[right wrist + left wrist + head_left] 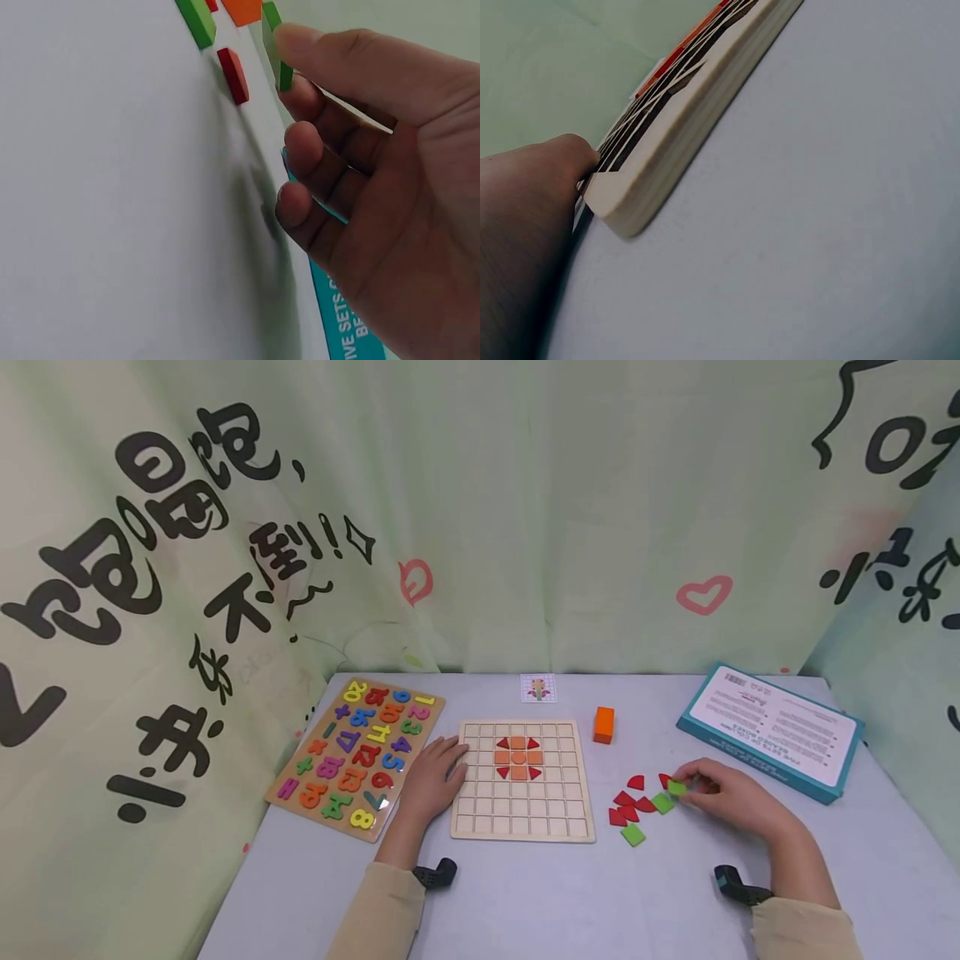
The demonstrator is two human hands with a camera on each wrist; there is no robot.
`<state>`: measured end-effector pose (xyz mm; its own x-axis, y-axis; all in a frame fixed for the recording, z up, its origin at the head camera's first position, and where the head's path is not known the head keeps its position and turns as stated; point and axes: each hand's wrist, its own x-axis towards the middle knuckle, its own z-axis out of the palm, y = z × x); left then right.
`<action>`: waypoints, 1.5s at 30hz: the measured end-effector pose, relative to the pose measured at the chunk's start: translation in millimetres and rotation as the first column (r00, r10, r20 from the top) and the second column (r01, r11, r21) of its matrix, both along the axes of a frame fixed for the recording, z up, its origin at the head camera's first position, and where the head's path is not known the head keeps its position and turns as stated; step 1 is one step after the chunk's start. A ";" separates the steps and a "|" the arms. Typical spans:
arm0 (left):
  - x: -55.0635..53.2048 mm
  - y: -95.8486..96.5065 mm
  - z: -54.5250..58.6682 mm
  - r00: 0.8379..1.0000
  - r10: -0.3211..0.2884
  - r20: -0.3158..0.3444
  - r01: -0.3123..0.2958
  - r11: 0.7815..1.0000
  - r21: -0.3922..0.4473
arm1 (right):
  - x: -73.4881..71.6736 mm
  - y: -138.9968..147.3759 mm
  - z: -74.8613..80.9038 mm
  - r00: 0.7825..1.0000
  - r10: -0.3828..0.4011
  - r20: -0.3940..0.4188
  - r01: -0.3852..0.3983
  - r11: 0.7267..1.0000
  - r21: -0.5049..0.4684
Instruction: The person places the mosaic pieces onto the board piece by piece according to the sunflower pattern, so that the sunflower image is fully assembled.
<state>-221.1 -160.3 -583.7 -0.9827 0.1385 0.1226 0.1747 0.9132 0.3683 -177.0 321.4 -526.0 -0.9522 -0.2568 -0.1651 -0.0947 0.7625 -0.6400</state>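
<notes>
A pale wooden grid board (525,822) lies at the middle of the table, with orange and red pieces set in a small cluster in its upper middle squares. My left hand (432,781) rests at the board's left edge, fingers loosely extended; in the left wrist view the thumb (574,154) touches the board's corner (630,202). Between thumb and fingertips my right hand (731,793) pinches a green square tile (279,52), held above the table. Under and beside it lie green tiles (633,835) and several red quarter-round pieces (636,782).
A board of coloured numbers (300,806) lies at the left. Behind the grid board is a small picture card (538,688), with an orange block stack (603,725) to its right. A teal box (780,727) sits at the back right, before the curtain (600,527).
</notes>
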 end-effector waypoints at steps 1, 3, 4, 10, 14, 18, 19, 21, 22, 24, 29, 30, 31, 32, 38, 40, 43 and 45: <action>0.0 0.2 0.3 1.000 0.000 0.003 0.000 1.000 -0.001 | 0.3 -1.9 1.4 1.000 0.000 -0.006 0.000 1.000 0.002; -0.3 0.5 0.7 1.000 -0.001 0.006 0.001 1.000 -0.004 | 0.7 -7.0 4.0 1.000 0.006 -0.024 -0.006 1.000 0.003; -0.5 0.7 0.9 1.000 0.000 0.007 0.000 1.000 -0.007 | 0.5 -10.0 5.2 0.999 0.010 -0.036 -0.010 1.000 0.002; 0.1 0.8 2.2 1.000 0.003 0.006 -0.003 1.000 -0.009 | -6.0 -37.2 11.1 0.996 0.041 -0.082 -0.042 0.999 -0.015; 0.5 0.6 1.4 1.000 0.004 0.002 -0.004 1.000 -0.009 | -11.6 -62.3 12.7 0.997 0.036 -0.066 -0.038 0.999 -0.021; -0.5 -0.1 -0.7 1.000 0.000 0.003 0.000 1.000 -0.008 | -15.9 -90.2 14.6 0.998 0.047 -0.053 -0.048 0.998 -0.032; -0.7 -0.3 -1.0 1.000 0.000 0.005 0.000 1.000 -0.008 | -16.6 -97.2 15.6 0.997 0.052 -0.053 -0.054 0.998 -0.037; -0.8 -0.6 -1.2 1.000 -0.001 0.008 0.001 1.000 -0.003 | -18.2 -110.1 16.3 0.996 0.068 -0.051 -0.071 0.996 -0.047; -0.8 -0.7 -1.2 1.000 0.000 0.010 0.000 1.000 -0.001 | -19.2 -116.2 16.5 0.996 0.076 -0.052 -0.079 0.996 -0.050; -0.8 -0.9 -1.0 1.000 0.001 0.014 -0.001 1.000 -0.001 | -20.9 -127.6 16.8 0.995 0.087 -0.049 -0.089 0.994 -0.057; -0.4 -0.5 0.3 1.000 0.002 0.011 -0.002 1.000 0.003 | -25.1 -153.0 14.5 0.992 0.116 -0.048 -0.120 0.989 -0.086; -0.3 -0.3 0.5 1.000 0.003 0.011 -0.003 1.000 0.002 | -25.7 -157.9 13.8 0.991 0.122 -0.050 -0.126 0.987 -0.095; -0.2 -0.1 0.6 1.000 0.005 0.012 -0.005 1.000 0.002 | -26.2 -162.6 12.6 0.991 0.128 -0.051 -0.132 0.986 -0.103; -0.1 0.1 0.6 1.000 0.004 0.009 -0.004 1.000 0.002 | -26.6 -167.4 11.7 0.990 0.131 -0.050 -0.136 0.984 -0.111; -0.3 -0.1 -0.1 1.000 0.001 -0.007 -0.001 1.000 -0.004 | -27.9 -192.2 5.0 0.987 0.155 -0.033 -0.158 0.979 -0.125; -0.3 -0.3 -0.2 1.000 -0.001 -0.006 0.001 1.000 -0.003 | -27.9 -198.5 2.8 0.985 0.166 -0.035 -0.169 0.977 -0.128; -0.1 -0.5 0.0 1.000 -0.004 -0.005 0.004 1.000 0.001 | -28.1 -206.0 0.1 0.983 0.178 -0.043 -0.182 0.975 -0.131; 0.0 -0.7 0.0 1.000 -0.005 -0.006 0.005 1.000 0.002 | -28.3 -210.0 -1.8 0.983 0.178 -0.042 -0.182 0.975 -0.131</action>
